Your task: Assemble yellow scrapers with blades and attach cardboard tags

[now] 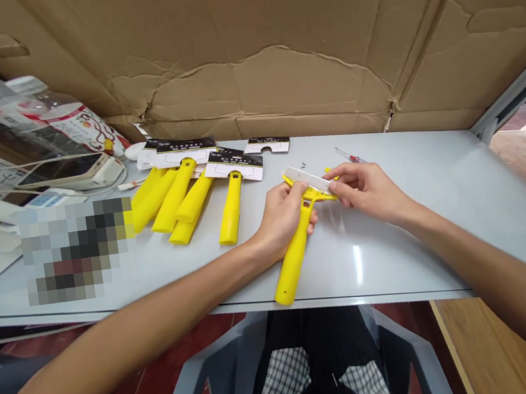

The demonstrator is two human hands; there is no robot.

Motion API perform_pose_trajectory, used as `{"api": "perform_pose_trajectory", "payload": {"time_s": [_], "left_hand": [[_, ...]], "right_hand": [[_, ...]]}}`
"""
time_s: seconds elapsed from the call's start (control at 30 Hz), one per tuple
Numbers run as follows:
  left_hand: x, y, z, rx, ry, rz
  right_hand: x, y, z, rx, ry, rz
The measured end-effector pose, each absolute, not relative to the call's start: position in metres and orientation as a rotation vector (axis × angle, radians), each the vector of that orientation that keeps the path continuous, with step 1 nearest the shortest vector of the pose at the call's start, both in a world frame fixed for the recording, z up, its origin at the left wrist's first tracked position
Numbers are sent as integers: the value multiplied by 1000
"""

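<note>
A yellow scraper (295, 260) is gripped near its head by my left hand (281, 217), its handle slanting down toward the table's front edge. Across the scraper's head lies a flat pale blade (306, 178), with my left thumb pressed on it. The fingers of my right hand (363, 189) pinch the blade's right end and the head there. Behind the scraper, a few tiny screws (303, 164) lie on the table. Near my right fingers is a thin screwdriver (349, 155) with a clear shaft and reddish part, partly hidden.
Several yellow scrapers (176, 199) with black-and-white cards lie to the left; one carded scraper (230, 211) is nearer me. A loose card (266, 145) rests at the back. Bottles (79, 124) and a phone (63, 170) crowd the left. Cardboard (243, 44) walls the back.
</note>
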State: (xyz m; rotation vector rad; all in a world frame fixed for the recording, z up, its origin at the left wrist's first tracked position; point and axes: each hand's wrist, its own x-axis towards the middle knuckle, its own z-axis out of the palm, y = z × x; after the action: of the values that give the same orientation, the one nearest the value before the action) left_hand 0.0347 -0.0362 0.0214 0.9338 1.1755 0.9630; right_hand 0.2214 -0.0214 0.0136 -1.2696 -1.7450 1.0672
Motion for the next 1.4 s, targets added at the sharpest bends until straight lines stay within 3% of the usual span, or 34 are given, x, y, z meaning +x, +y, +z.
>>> {"api": "perform_pose_trajectory", "payload": {"time_s": [0.43, 1.07, 1.4], "left_hand": [[32, -33, 14, 929, 1144, 1054], [39, -33, 13, 862, 1234, 1099], [25, -15, 11, 907, 1043, 1161]], "right_hand": [[227, -20, 19, -1267, -1551, 1452], [206, -26, 11, -1210, -1185, 1525], [223, -15, 13, -1251, -1210, 1433]]}}
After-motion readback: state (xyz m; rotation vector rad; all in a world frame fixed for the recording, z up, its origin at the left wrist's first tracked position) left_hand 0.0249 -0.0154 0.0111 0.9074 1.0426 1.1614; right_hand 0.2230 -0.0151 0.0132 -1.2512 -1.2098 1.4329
